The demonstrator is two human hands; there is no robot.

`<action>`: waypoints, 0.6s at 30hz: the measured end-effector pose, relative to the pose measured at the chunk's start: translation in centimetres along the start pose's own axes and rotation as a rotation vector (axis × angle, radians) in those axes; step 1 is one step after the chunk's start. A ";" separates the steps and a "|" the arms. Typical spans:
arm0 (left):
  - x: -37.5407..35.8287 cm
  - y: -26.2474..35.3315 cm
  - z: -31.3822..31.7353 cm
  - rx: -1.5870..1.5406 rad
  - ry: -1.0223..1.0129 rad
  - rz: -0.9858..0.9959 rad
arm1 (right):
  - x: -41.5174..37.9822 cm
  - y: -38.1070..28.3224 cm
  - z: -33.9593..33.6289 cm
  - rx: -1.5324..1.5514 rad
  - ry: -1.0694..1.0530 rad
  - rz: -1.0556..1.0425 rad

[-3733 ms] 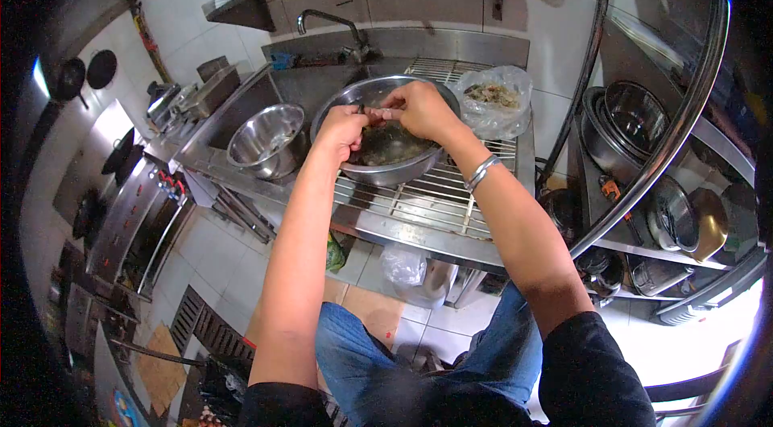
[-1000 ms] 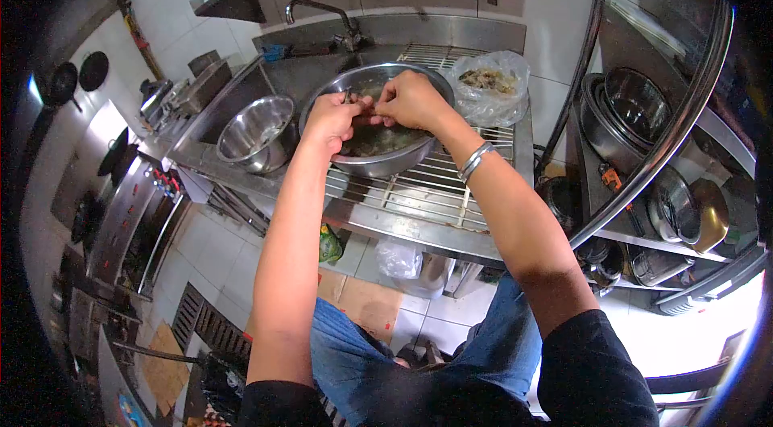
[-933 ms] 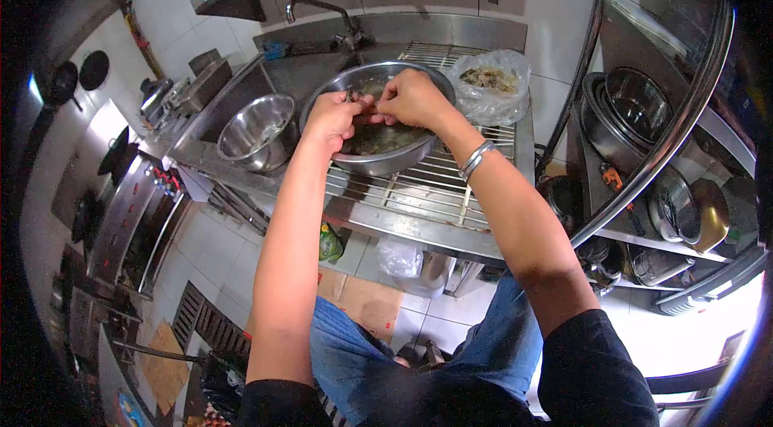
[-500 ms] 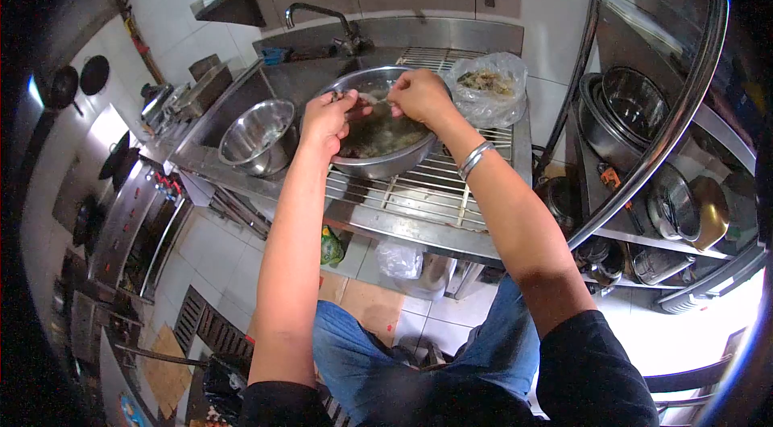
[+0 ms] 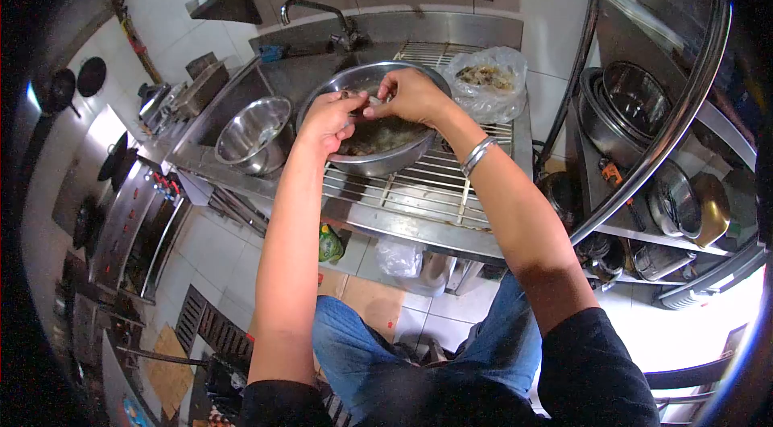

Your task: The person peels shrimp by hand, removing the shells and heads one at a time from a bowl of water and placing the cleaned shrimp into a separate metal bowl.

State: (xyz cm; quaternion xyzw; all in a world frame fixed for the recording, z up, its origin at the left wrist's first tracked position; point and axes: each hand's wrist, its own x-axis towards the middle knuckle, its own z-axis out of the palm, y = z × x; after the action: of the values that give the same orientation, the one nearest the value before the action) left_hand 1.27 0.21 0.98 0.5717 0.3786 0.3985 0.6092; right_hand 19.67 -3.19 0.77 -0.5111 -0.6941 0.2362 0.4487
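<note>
My left hand (image 5: 328,121) and my right hand (image 5: 414,97) meet over a large steel bowl (image 5: 386,163) of murky water with greyish pieces in it. Between the fingertips of both hands is a small pale, shrimp-like piece (image 5: 372,102), mostly covered by the fingers. My left hand is closed around one end of it, while the right thumb and fingers pinch at the other. Right of the bowl, an open clear plastic bag (image 5: 498,101) holds brownish scraps. A smaller steel bowl (image 5: 256,141) stands to the left, with a little something inside that I cannot make out.
The large bowl stands partly on a wire rack (image 5: 419,197) over the steel counter, beside a sink with a tap (image 5: 346,36). Shelves at right hold stacked pots (image 5: 636,105). A stove (image 5: 129,209) is at far left, and a white bag (image 5: 398,258) sits below the counter.
My right hand has moved left and closer to my left hand, so the fingertips now nearly touch. The view has shifted slightly; the bowls and the bag stay in place.
</note>
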 end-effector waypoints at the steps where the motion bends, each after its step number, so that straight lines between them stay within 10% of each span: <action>1: 0.2 -0.2 -0.1 0.045 -0.031 -0.019 | -0.4 -0.4 0.0 -0.180 0.006 -0.066; 18: -0.2 0.1 0.6 0.235 0.152 -0.002 | -0.4 -0.7 0.2 -0.244 -0.092 0.007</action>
State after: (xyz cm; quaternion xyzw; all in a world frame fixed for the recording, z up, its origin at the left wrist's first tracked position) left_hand 1.68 -0.24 1.07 0.6068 0.4684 0.3928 0.5080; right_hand 19.15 -3.82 1.10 -0.5529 -0.7358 0.1747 0.3500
